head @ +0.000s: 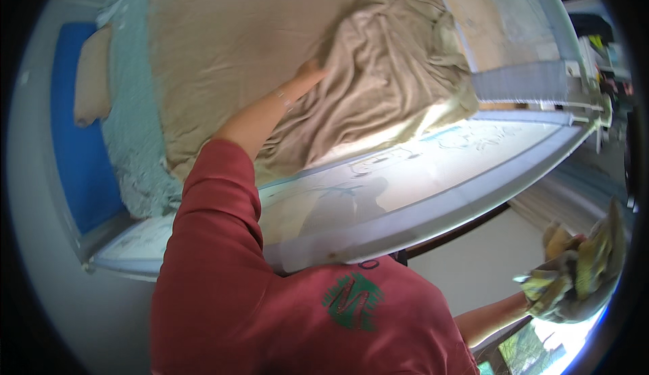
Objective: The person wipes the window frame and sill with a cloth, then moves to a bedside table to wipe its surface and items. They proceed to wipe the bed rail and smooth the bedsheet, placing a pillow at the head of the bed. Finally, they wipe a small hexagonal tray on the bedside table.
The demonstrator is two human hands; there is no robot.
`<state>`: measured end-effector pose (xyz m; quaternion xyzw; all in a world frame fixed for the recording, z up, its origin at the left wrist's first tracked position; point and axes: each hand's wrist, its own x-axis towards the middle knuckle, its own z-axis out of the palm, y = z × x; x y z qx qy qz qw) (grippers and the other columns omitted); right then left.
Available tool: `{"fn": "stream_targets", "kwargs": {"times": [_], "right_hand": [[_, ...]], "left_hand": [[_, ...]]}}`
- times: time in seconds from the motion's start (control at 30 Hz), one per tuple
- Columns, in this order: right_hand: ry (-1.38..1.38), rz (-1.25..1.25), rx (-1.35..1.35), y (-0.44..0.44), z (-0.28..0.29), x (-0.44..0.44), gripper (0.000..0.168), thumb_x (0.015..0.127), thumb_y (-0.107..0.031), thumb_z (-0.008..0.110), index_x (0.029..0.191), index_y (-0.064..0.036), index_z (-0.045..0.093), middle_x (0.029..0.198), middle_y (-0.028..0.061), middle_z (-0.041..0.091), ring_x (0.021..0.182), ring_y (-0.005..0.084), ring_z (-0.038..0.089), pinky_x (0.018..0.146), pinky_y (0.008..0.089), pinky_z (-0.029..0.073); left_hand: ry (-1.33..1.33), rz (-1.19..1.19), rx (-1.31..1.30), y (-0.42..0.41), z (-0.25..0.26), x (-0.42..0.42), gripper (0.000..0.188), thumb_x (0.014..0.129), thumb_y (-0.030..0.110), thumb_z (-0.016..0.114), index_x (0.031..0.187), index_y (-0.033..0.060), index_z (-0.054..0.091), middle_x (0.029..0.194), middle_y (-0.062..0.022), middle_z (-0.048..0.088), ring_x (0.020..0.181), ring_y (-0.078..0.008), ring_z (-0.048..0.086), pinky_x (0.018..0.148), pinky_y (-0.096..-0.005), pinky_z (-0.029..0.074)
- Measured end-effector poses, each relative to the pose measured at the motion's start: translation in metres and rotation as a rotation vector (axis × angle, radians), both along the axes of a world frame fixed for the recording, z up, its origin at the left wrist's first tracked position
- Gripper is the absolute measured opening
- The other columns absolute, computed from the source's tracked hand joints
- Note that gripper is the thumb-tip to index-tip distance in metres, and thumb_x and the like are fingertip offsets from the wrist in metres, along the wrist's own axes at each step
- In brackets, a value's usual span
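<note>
My left hand (309, 72) reaches across the bed and grips the near edge of a rumpled brown blanket (375, 65). Its fingertips are hidden in the folds. Under the blanket spreads a smooth tan bed cover (228, 55). Far out to the right, my right hand (525, 301) holds up a crumpled yellow and grey patterned cloth (573, 273), which covers most of the fingers. A pale lining shows along the blanket's lower edge, beside the bed rail.
A mesh bed rail (400, 192) with printed drawings stands between my body and the mattress. On the left are a ruffled teal sheet (132, 111), a beige pillow (94, 78) and a blue panel (81, 172). Another mesh rail (527, 15) closes the right end.
</note>
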<state>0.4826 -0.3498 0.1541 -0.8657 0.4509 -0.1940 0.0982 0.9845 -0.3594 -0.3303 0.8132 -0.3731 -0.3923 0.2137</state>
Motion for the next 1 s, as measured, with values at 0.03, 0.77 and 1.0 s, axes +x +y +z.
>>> {"fn": "stream_targets", "kwargs": {"times": [0.03, 0.77, 1.0], "right_hand": [[0.065, -0.054, 0.056, 0.011, 0.005, 0.003, 0.067, 0.079, -0.03, 0.066, 0.127, 0.005, 0.034, 0.124, 0.0203, 0.044, 0.097, 0.0253, 0.059, 0.079, 0.032, 0.054], [-0.713, -0.338, 0.204, 0.071, -0.118, 0.032, 0.055, 0.074, -0.011, 0.066, 0.117, 0.007, 0.038, 0.091, 0.014, 0.054, 0.073, 0.0155, 0.056, 0.058, 0.0227, 0.046], [-0.658, -0.388, 0.218, 0.079, -0.128, 0.027, 0.052, 0.072, -0.01, 0.066, 0.114, 0.006, 0.04, 0.09, 0.0134, 0.054, 0.073, 0.016, 0.056, 0.06, 0.0236, 0.046]], "left_hand": [[0.094, -0.168, 0.385, 0.002, 0.015, -0.007, 0.056, 0.072, 0.034, 0.069, 0.108, -0.006, 0.053, 0.114, -0.0234, 0.054, 0.104, -0.0299, 0.053, 0.087, -0.0369, 0.042], [-0.196, -0.386, -0.326, 0.061, -0.01, -0.059, 0.031, 0.08, 0.009, 0.057, 0.11, 0.0106, 0.054, 0.109, -0.018, 0.049, 0.099, -0.0352, 0.051, 0.085, -0.0394, 0.043], [-0.37, -0.614, 0.066, 0.007, -0.053, -0.063, 0.04, 0.071, 0.023, 0.065, 0.109, 0.0125, 0.061, 0.117, -0.0211, 0.05, 0.104, -0.0349, 0.053, 0.088, -0.0377, 0.044]]}}
